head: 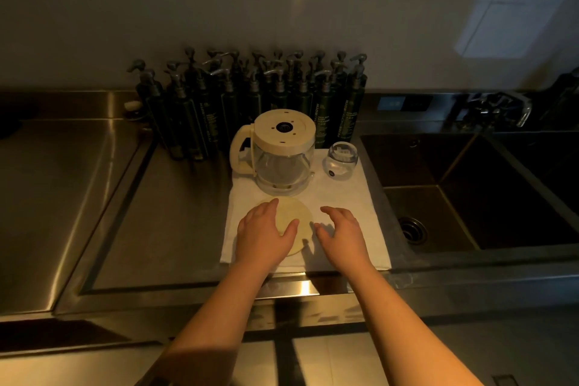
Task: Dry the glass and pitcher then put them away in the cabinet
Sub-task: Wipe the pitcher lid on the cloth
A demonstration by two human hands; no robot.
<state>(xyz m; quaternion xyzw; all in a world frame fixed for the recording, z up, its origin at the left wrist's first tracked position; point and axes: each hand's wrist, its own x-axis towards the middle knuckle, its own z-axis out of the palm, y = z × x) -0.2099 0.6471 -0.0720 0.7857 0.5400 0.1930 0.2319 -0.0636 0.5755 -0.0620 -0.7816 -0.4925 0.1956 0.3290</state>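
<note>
A glass pitcher [283, 163] with a cream handle and cream base stands upside down on a white towel [354, 200]. To its right a small clear glass [341, 160] stands upside down on the same towel. In front of the pitcher lies a round cream lid [300, 218]. My left hand [264, 233] rests on the lid's left part with fingers spread and relaxed. My right hand [343, 230] hovers just right of the lid over the towel, fingers loosely curved and holding nothing.
Several dark pump bottles [250, 100] stand in rows against the wall behind the pitcher. A deep steel sink [470, 191] with a drain lies to the right, a faucet [501, 106] behind it. Steel counter [78, 197] stretches left.
</note>
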